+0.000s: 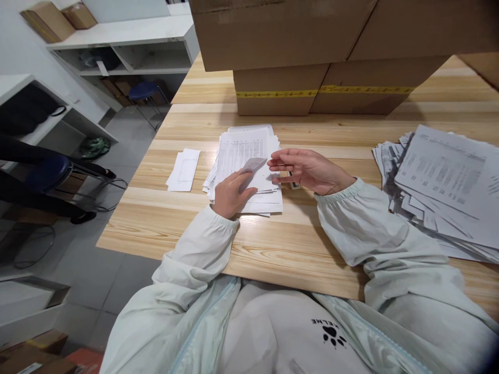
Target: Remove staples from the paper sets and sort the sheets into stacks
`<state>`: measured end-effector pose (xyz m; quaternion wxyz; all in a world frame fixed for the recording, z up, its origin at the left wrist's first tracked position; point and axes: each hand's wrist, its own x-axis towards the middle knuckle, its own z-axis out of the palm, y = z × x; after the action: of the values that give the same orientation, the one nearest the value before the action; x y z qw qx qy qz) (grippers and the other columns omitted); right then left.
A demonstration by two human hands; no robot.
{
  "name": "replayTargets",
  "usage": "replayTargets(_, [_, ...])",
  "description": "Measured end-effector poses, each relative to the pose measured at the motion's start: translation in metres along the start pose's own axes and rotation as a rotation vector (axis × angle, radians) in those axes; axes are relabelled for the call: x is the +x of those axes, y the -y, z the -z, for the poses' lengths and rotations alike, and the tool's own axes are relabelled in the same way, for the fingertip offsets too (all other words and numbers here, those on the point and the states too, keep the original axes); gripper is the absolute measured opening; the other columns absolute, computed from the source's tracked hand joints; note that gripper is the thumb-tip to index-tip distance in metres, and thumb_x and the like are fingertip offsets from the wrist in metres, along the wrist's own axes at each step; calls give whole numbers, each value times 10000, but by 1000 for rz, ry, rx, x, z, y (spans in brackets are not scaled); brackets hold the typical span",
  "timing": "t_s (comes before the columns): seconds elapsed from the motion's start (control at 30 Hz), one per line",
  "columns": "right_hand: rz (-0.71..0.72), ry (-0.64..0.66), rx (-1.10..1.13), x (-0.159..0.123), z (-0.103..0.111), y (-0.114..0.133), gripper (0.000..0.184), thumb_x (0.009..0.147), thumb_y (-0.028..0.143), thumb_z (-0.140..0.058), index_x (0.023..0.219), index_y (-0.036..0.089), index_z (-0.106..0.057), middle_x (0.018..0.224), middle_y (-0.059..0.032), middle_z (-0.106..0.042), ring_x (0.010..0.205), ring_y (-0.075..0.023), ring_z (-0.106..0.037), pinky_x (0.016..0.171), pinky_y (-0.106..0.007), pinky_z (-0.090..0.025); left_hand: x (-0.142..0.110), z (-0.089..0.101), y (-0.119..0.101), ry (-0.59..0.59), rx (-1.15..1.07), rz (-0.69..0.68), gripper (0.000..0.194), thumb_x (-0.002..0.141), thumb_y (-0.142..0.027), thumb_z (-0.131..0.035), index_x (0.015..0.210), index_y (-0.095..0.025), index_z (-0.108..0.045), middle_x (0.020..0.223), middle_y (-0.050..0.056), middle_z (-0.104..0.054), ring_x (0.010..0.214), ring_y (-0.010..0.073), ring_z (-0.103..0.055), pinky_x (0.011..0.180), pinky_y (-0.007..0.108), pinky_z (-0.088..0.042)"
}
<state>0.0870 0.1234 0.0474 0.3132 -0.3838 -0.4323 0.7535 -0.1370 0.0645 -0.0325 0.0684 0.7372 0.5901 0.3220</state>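
A pile of printed sheets [241,145] lies on the wooden table in front of me. My left hand [233,193] rests over the pile's lower left part, its fingers around a small slip of paper [255,164] whose free end curls upward. Just right of that slip, my right hand [302,170] hovers with fingers apart and nothing between them. Partly covered by the right hand is a small black-and-white item [294,185]; its kind cannot be made out. White folded papers [184,170] lie to the left of the pile.
Large cardboard boxes [280,92] with yellow tape stand stacked at the table's back. A taller, uneven heap of papers [448,176] occupies the right side. Beyond the table's left edge are blue stools [143,90], white shelves [156,32] and another person's legs [50,205].
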Motion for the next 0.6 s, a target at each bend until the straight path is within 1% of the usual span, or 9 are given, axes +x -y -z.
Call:
replayTargets(0.17, [14,-9,-17,-2,-1,2,76,900,226,-667,922,179,-723,1075,-98,-690,1069,-214,-637,885,-413,-613,0,0,-2,12,1,31,384,812,-277,-784,1185,-219,-713,1262,78,-729,1119,252,-712,929,405,-596])
replayTargets(0.27, [-4,-3,-18,-2,-1,0,98,918,218,-638,939,173,-722,1089,-109,-689,1082,-220,-637,857,-393,-617,0,0,-3,18,1,41,386,818,-279,-776,1194,-220,-710,1265,78,-727,1125,254,-709,938,409,-593])
replayTargets(0.4, [-35,-27,-27,0,-3,-3,107,923,193,-618,936,165,-720,1114,-119,-687,1062,-212,-643,825,-365,-617,1,0,-4,18,6,52,394,819,-267,-774,1204,-218,-707,1272,76,-724,1139,252,-704,948,402,-587])
replayTargets(0.5, [-38,-33,-34,-1,-5,-3,104,923,184,-618,932,164,-720,1113,-117,-685,1056,-208,-644,811,-354,-616,1,0,-5,23,5,56,397,815,-254,-776,1203,-203,-708,1279,82,-721,1148,253,-700,960,403,-582])
replayTargets(0.6, [-41,-37,-39,-2,-6,-1,109,925,186,-614,921,167,-721,1105,-116,-687,1044,-206,-647,798,-347,-616,1,0,-5,30,5,60,391,819,-260,-773,1202,-217,-707,1281,76,-720,1148,253,-699,963,414,-583])
